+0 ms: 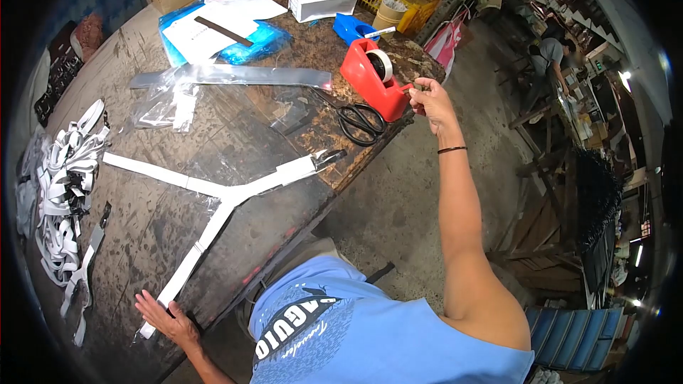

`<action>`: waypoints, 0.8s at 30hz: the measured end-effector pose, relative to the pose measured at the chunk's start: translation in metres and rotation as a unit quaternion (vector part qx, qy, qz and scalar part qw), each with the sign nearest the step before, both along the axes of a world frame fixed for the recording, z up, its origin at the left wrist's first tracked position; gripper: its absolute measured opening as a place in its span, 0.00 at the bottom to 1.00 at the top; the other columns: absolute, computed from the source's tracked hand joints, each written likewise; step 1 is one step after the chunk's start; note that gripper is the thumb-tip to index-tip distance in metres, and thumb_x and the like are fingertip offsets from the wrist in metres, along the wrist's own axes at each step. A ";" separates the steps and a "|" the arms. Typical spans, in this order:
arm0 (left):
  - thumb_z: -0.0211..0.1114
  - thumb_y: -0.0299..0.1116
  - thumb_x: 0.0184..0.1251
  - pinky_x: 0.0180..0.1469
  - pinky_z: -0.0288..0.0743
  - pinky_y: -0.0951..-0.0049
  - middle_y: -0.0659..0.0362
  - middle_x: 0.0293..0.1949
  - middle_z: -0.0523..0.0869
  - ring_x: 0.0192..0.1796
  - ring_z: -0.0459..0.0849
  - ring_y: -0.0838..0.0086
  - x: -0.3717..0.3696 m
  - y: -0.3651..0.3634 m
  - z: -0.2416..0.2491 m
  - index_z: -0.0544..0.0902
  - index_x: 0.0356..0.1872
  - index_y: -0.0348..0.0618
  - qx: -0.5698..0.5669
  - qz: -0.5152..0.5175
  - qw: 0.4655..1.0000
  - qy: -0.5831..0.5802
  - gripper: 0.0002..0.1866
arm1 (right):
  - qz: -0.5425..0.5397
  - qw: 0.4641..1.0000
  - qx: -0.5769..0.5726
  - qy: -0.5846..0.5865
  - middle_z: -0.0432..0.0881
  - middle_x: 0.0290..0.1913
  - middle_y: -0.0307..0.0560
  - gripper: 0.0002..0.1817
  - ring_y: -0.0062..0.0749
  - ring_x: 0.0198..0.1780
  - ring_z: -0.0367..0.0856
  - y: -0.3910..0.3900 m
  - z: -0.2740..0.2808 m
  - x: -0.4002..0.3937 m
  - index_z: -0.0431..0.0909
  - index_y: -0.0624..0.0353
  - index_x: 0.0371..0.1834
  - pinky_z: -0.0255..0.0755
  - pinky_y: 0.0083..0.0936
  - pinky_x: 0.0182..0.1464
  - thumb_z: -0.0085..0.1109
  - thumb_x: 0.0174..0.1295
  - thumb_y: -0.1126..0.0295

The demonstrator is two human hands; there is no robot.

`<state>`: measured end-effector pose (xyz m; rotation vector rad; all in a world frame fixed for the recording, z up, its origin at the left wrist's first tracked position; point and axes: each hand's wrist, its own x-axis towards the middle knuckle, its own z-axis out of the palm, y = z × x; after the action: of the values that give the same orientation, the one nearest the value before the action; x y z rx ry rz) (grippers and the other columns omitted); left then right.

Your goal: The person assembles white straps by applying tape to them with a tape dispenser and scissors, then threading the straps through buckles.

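Note:
My left hand point(168, 321) lies flat with fingers spread, over the lower end of a white Y-shaped elastic strap point(222, 206). The strap is spread out on the dark worktable, with clear plastic film about it and a black clip at its right arm. My right hand point(432, 105) pinches at the front tip of a red tape dispenser point(377, 82), where the end of the clear adhesive tape sits; the strip itself barely shows. A white-cored tape roll point(381, 65) is in the dispenser. Black-handled scissors point(361, 124) lie just beside it.
A heap of white straps point(67, 192) fills the table's left side. Flat plastic sleeves point(235, 76), papers point(213, 28), a small white box point(322, 3) and a yellow crate point(420, 11) stand toward the back. Another person point(551, 57) bends over work at far right.

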<state>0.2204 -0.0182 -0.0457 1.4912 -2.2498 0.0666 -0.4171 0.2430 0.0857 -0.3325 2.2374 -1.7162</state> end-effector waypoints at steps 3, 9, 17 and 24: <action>0.35 0.65 0.75 0.77 0.37 0.48 0.50 0.77 0.56 0.79 0.48 0.52 0.000 0.000 0.000 0.58 0.76 0.46 -0.009 0.000 1.000 0.006 0.40 | -0.003 1.000 -0.019 -0.005 0.78 0.29 0.37 0.24 0.18 0.28 0.76 0.001 -0.005 0.000 0.68 0.60 0.59 0.70 0.18 0.30 0.66 0.60 0.70; 0.35 0.66 0.74 0.77 0.36 0.47 0.50 0.77 0.55 0.79 0.47 0.52 -0.001 0.002 0.003 0.57 0.76 0.46 -0.003 0.002 1.000 0.019 0.41 | -0.001 0.999 -0.048 -0.015 0.78 0.30 0.38 0.24 0.18 0.29 0.76 0.003 -0.007 0.000 0.68 0.60 0.59 0.71 0.17 0.30 0.65 0.61 0.70; 0.35 0.66 0.74 0.78 0.36 0.48 0.51 0.77 0.54 0.80 0.46 0.53 -0.001 0.002 0.003 0.56 0.76 0.46 -0.002 0.005 1.000 0.023 0.41 | -0.012 0.997 -0.072 -0.014 0.77 0.29 0.37 0.24 0.18 0.29 0.76 0.005 -0.015 -0.001 0.68 0.60 0.59 0.71 0.17 0.30 0.65 0.61 0.71; 0.37 0.66 0.74 0.77 0.36 0.47 0.51 0.77 0.55 0.79 0.47 0.53 0.001 0.001 0.001 0.57 0.76 0.45 -0.001 0.005 1.000 0.026 0.41 | -0.002 0.999 -0.037 0.020 0.77 0.26 0.37 0.28 0.21 0.29 0.77 0.008 -0.023 0.002 0.67 0.62 0.61 0.71 0.19 0.32 0.67 0.59 0.70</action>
<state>0.2217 -0.0175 -0.0443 1.4863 -2.2012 0.0338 -0.4150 0.2506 0.0627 -0.3815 2.2086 -1.8125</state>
